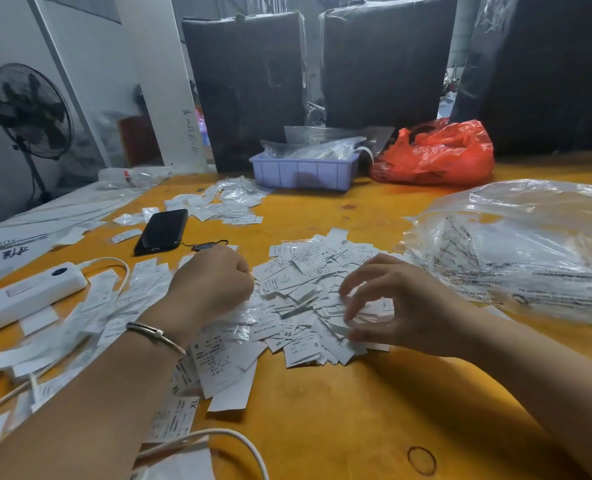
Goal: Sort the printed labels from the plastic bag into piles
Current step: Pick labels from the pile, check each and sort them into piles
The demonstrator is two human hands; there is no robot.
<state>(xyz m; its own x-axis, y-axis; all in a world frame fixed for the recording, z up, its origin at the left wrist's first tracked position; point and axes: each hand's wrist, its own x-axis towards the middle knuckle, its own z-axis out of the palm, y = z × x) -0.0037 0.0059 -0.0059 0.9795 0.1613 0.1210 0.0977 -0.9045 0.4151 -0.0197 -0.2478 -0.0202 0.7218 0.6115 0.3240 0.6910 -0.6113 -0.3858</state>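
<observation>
Orange table (pixel 339 410) fills the view; bare surface at 6 o'clock and a strip between the label heap and the far edge at 12. Three dark plastic-wrapped bundles (pixel 384 60) stand along the far edge, closing it off. Clear plastic bag (pixel 516 247) at 3 o'clock, crumpled, its left edge just beside the heap. Red plastic bag (pixel 436 154) at 1 o'clock, near the far edge. Lavender tray (pixel 301 173) at 12, holding clear packets. Standing fan (pixel 31 112) at 10, off the table.

Central heap of printed labels (pixel 308 299) mid-table, sizes S, XS legible. Looser spread of labels (pixel 114 306) at 9 o'clock, under the left forearm; a smaller pile (pixel 218 206) at 11. White power strip (pixel 24 296) at 9, cable looping toward 6. Black phone (pixel 161 232) at 11, near the left knuckles.

Left hand (pixel 211 285) fisted at the heap's left edge; contents cannot be seen. Right hand (pixel 391 303) on the heap's right side, fingers spread and curled, fingertips pinching labels.
</observation>
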